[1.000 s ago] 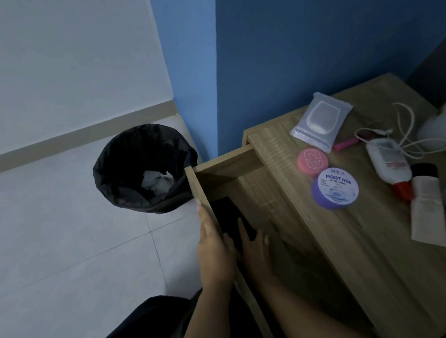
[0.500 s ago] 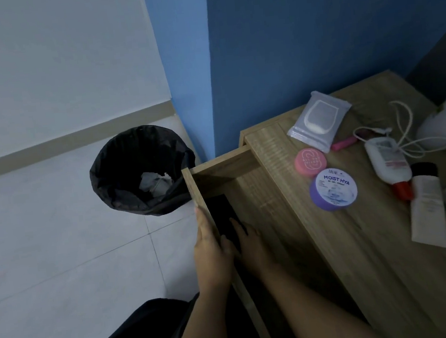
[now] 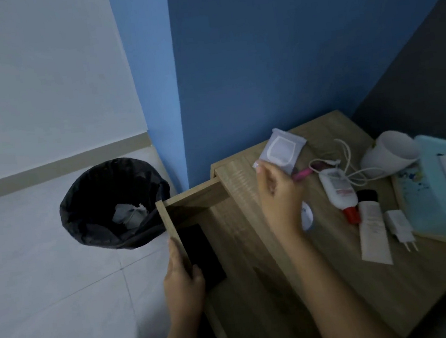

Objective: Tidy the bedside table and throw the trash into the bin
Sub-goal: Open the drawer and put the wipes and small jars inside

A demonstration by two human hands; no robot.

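Lifted out of the drawer (image 3: 224, 241) since a moment ago, the right hand (image 3: 277, 190) is now reaching over the wood-grain tabletop (image 3: 341, 288), fingers closing on the soft grey wipes packet (image 3: 283, 150). The left hand (image 3: 183, 281) is gripping the drawer's front edge. Beyond, crumpled paper is lying in the black-lined bin (image 3: 114, 203).

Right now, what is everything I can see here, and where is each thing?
bin: 1, black liner, on floor left of table, paper inside
drawer: 1, wooden, pulled open
dark flat object: 1, black, in drawer
wipes pack: 1, grey-white, table's far edge
bottle: 1, white, red cap, mid table
cable: 1, white, beside bottle
tube: 1, white, black cap
charger: 1, white
mug: 1, white
tissue box: 1, turquoise, right edge
left hand: on drawer front
right hand: over table, by the wipes pack
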